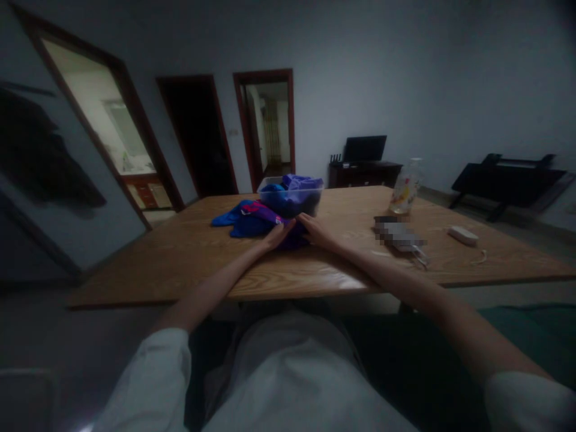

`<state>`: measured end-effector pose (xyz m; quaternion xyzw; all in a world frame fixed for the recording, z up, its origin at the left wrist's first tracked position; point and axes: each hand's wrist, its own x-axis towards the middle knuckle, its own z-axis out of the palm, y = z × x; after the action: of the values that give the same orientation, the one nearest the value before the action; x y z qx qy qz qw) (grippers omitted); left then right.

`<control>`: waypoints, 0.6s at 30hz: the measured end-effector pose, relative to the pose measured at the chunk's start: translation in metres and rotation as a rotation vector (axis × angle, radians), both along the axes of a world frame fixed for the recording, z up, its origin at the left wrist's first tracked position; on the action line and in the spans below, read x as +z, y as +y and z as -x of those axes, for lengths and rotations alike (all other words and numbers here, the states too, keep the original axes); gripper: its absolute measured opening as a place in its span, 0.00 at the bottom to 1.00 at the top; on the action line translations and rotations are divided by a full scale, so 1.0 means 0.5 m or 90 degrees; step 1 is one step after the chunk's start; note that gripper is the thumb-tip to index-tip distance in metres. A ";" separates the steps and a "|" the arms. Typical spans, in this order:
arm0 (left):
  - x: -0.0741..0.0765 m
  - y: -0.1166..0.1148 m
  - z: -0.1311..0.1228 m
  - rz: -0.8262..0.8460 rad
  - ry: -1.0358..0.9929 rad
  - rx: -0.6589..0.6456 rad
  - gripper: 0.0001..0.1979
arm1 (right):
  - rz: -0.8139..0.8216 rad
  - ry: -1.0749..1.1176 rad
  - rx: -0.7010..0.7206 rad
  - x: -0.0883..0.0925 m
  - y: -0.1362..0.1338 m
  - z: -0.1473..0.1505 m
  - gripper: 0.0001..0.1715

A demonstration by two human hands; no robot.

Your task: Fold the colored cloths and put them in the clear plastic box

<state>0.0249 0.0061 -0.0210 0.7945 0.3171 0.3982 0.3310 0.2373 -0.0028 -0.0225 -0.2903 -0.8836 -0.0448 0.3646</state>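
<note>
A blue and purple garment [252, 225] with pink-red marks lies bunched on the wooden table in front of me. My left hand [274, 235] is closed at its near edge, with the fingers on the cloth. Close beside it, my right hand [314, 229] is also closed, its bent fingers gripping the cloth; the two hands nearly meet. Just behind the garment stands a clear plastic bin [316, 193] that holds lilac cloth [302, 187] and bright blue cloth [272, 193]. Dim light and blur hide the exact finger grip.
On the right of the table [171, 270] are a clear bottle [402, 191] with a printed pattern, a pixelated flat object [398, 234] with a cable, and a white oblong device [462, 235]. A cabinet with a dark screen [364, 149] stands against the far wall.
</note>
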 end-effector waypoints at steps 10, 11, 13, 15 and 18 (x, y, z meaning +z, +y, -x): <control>0.006 0.020 0.010 0.089 -0.088 0.046 0.29 | 0.145 0.146 0.082 -0.019 0.001 0.009 0.34; 0.006 0.023 0.013 0.085 -0.093 0.054 0.29 | 0.182 0.151 0.090 -0.017 -0.001 0.008 0.34; 0.008 0.029 0.018 0.068 -0.096 0.073 0.30 | 0.258 0.180 0.095 -0.016 -0.003 0.010 0.32; 0.008 0.033 0.022 0.048 -0.096 0.087 0.31 | 0.309 0.220 0.093 -0.018 -0.002 0.016 0.29; 0.004 0.035 0.024 0.042 -0.083 0.077 0.33 | 0.327 0.280 0.094 -0.027 0.008 0.023 0.25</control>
<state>0.0128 0.0236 -0.0192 0.7350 0.3552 0.4575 0.3524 0.2258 0.0014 -0.0362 -0.3108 -0.7850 0.2690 0.4635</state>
